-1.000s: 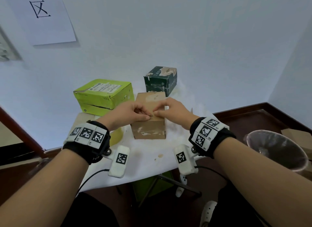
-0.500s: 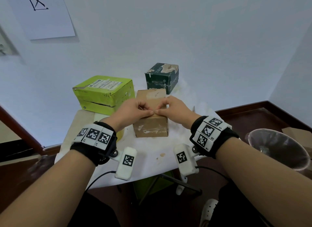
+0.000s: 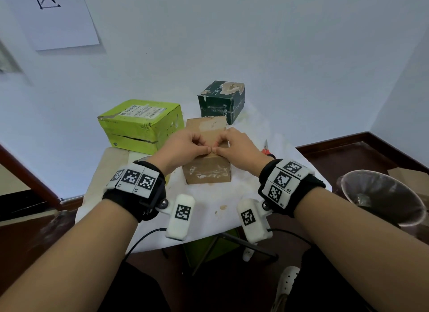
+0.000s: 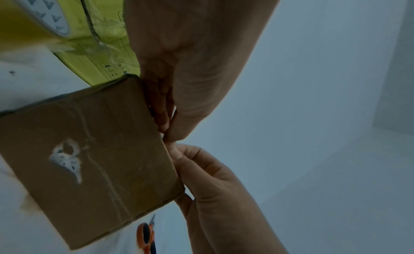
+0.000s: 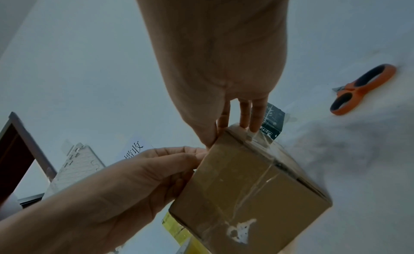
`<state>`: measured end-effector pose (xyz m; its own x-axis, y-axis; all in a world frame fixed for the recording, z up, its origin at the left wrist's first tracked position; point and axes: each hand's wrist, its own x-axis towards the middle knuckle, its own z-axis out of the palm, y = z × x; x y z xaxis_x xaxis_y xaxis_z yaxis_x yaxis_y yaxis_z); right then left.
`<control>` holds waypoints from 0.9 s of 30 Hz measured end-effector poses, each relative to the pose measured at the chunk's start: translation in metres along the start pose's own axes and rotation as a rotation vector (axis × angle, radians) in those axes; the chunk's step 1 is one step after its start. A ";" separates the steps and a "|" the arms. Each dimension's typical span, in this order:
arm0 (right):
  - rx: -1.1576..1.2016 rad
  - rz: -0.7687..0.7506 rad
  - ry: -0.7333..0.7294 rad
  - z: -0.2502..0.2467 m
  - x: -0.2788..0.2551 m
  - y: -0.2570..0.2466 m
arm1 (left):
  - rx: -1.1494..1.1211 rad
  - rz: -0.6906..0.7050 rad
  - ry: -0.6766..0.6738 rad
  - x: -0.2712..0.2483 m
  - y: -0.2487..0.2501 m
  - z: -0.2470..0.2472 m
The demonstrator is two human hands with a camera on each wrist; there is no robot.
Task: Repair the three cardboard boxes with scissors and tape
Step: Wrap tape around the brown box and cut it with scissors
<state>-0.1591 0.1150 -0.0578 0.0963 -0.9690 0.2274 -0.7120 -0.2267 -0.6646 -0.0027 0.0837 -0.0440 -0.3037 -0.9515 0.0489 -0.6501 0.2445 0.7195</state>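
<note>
A brown cardboard box (image 3: 206, 172) stands upright in the middle of the white-clothed table (image 3: 209, 209), with clear tape over its top and near face. My left hand (image 3: 202, 148) and right hand (image 3: 220, 149) meet thumb to thumb at its near top edge. Each pinches that edge, thumb in front and fingers on top. The left wrist view shows my left hand (image 4: 167, 126) on the edge of the box (image 4: 89, 151). In the right wrist view my right hand (image 5: 221, 132) lays its fingers on the taped top of the box (image 5: 246, 187). Orange scissors (image 3: 267, 150) lie to the right.
A lime-green box (image 3: 141, 123) sits at the back left and a dark green box (image 3: 221, 102) behind the brown one. A yellowish tape roll (image 4: 33, 18) lies near the green box. A bin with a plastic liner (image 3: 383, 195) stands on the floor to the right.
Both hands have slid together along the top of the brown box toward its near edge, fingertips still touching. The box has stayed in place.
</note>
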 end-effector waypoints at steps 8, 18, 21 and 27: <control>-0.012 0.069 -0.005 0.005 0.007 0.000 | 0.108 0.011 0.025 0.001 0.008 0.004; 0.005 0.107 -0.034 0.005 0.009 0.002 | 0.078 -0.005 0.015 0.000 0.006 0.002; 0.061 0.092 -0.012 0.004 0.008 0.002 | 0.056 -0.011 0.013 0.001 0.005 0.001; 0.141 0.093 -0.003 -0.002 0.007 0.004 | 0.001 -0.014 0.001 0.003 0.004 0.000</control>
<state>-0.1620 0.1074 -0.0574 0.0367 -0.9867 0.1582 -0.6133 -0.1472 -0.7760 -0.0055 0.0820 -0.0408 -0.2938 -0.9551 0.0390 -0.6554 0.2310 0.7191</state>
